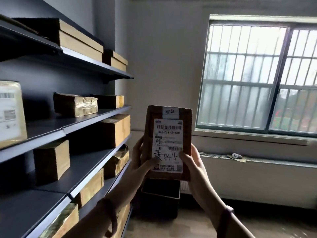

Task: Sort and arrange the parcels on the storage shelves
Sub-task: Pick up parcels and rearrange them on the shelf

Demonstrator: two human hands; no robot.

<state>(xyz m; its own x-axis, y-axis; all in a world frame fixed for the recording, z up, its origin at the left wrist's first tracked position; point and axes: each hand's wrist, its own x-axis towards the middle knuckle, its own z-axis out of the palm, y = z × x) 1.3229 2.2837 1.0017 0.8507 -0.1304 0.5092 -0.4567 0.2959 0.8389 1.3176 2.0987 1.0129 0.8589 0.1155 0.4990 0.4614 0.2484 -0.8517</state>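
A flat brown parcel (pixel 169 143) stands upright in mid-air in front of the person, held between two bare hands, its white shipping label (pixel 168 146) facing the camera. The label carries barcodes, printed digits and large handwritten characters; a smaller white tag (pixel 170 112) sits near the parcel's top edge. The left hand (pixel 142 157) wraps the parcel's lower left edge, fingers curled behind it and the thumb pressed across the lower part of the label. The right hand (pixel 193 160) clasps the lower right edge in the same way, thumb lying on the label's right side, fingers out of sight behind the cardboard. A dark band circles each wrist.

To the left, dark metal storage shelves (pixel 82 121) rise in tiers, each holding cardboard boxes. Two taped boxes (pixel 77 104) sit side by side on the middle shelf, with a pale labelled parcel (pixel 10 114) at the near end of the same shelf. Stacked flat boxes (pixel 80 40) rest on the top tier, and further boxes (pixel 118 129) line the lower tiers.

Below the held parcel, a dark open bin (pixel 161 193) stands on the floor beside the shelving's far end. A barred window (pixel 257 78) fills the wall to the right, above a long radiator cover (pixel 257 159).
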